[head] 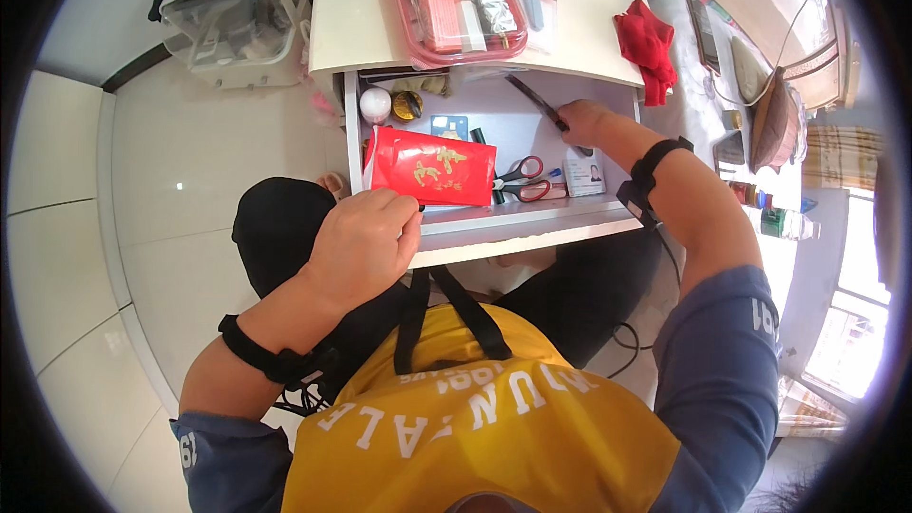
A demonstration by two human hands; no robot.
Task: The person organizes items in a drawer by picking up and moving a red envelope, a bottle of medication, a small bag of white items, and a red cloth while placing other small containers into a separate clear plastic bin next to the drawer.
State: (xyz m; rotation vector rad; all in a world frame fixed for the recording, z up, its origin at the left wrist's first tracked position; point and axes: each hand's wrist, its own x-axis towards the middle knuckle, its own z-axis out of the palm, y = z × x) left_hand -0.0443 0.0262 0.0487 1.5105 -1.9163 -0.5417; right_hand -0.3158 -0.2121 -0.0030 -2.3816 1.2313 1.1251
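Observation:
My right hand (pixel 581 125) reaches into the open drawer (pixel 513 234) and grips a slim, dark-handled knife (pixel 531 96), its narrow end slanting to the far left. At the drawer's front left corner, my left hand (pixel 367 239) is curled over the front edge, fingertips hidden. Right beside it lies a red paper envelope (pixel 459 174) with gold characters. Red-and-black-handled scissors (pixel 531 189) poke out from its right side. Around them are a photo card (pixel 584 178), a blue card (pixel 449 127), a white round-topped container (pixel 375 105) and a gold-and-black round tin (pixel 407 106).
On the cabinet top (pixel 349 7) sit a clear-lidded red box (pixel 456 3), a packaged item (pixel 534 7) and a red cloth (pixel 645 39) hanging over the edge. A lidded plastic bin (pixel 235 28) stands left on the floor. Bottles (pixel 784 224) lie at the right.

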